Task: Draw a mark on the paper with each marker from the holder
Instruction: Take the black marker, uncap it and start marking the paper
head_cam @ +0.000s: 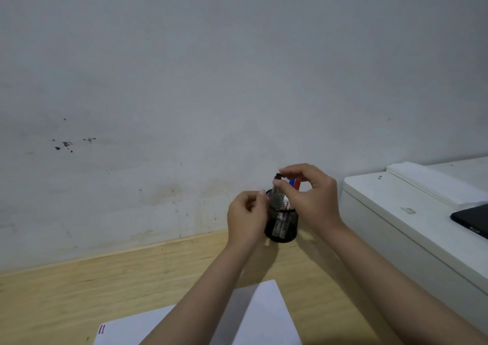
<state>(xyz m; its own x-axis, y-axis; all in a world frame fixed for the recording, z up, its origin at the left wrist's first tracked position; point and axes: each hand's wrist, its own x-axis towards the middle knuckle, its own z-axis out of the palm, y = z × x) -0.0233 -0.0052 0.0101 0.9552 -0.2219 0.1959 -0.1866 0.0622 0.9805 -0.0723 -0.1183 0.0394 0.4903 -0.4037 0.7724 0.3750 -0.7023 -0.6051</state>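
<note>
A black mesh holder [286, 227] stands on the wooden desk [105, 286] against the wall. My right hand [311, 199] pinches the top of a black-capped marker [277, 190] that stands in the holder. Behind my fingers show the tops of a blue marker [292, 182] and a red marker [298, 183]. My left hand [247, 215] is curled against the holder's left side, touching it. A white sheet of paper [264, 315] lies near the desk's front, partly under my forearms, with a short red and blue mark [102, 329] at its left corner.
A white printer [396, 212] stands right of the holder, with a dark phone [472, 220] on top. A stained white wall [184, 80] runs right behind the desk.
</note>
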